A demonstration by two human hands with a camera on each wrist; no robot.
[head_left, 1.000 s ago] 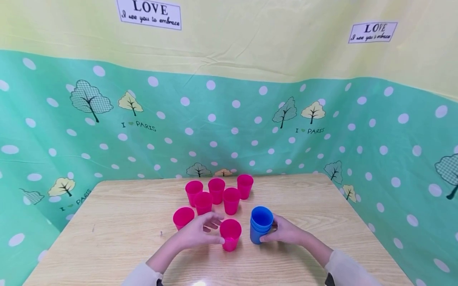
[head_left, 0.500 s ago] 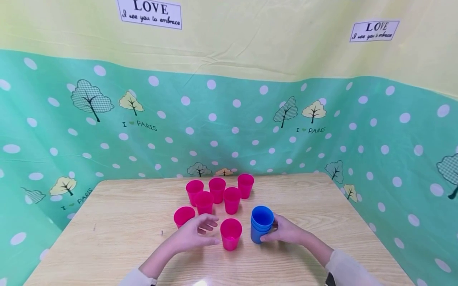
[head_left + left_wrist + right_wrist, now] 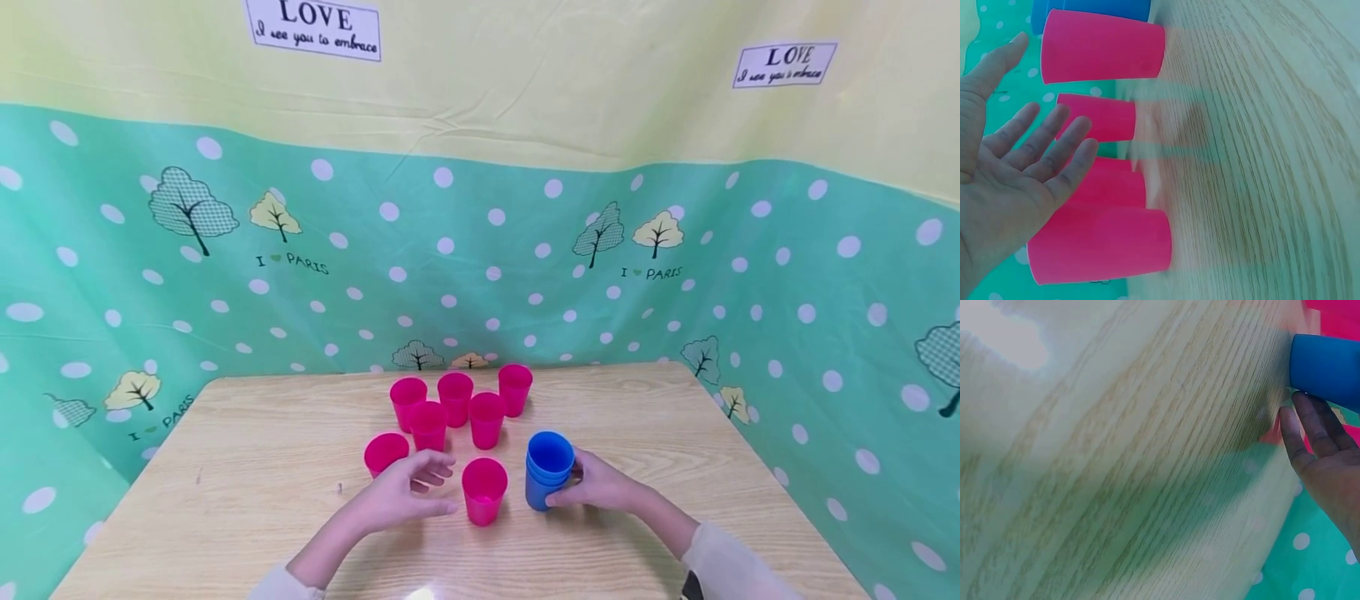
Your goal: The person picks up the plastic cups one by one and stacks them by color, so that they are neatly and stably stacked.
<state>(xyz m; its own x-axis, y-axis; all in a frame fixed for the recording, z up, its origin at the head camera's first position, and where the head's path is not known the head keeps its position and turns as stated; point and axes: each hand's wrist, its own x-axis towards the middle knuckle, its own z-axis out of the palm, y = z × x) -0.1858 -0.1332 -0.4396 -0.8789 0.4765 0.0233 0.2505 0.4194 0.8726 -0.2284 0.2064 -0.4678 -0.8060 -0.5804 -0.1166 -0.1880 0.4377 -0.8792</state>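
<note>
My right hand (image 3: 596,483) holds a stack of blue cups (image 3: 548,475) from its right side, thumb at the front and fingers behind. The right wrist view shows the fingers (image 3: 1315,428) against the lower blue cup (image 3: 1325,369). An upright pink cup (image 3: 484,493) stands just left of the stack. My left hand (image 3: 405,490) hovers to the left of that cup, fingers loosely spread and apart from it. In the left wrist view the left palm (image 3: 1016,169) faces the camera with nothing in it, beside the near pink cup (image 3: 1104,47).
Another pink cup (image 3: 386,454) stands behind my left hand, partly hidden by it. Several more upright pink cups (image 3: 455,400) cluster toward the back of the wooden table (image 3: 637,400). A polka-dot curtain (image 3: 495,250) hangs along the table's back and sides.
My left hand has let go of the near pink cup and drawn back slightly to the left. The cups and my right hand stay where they were.
</note>
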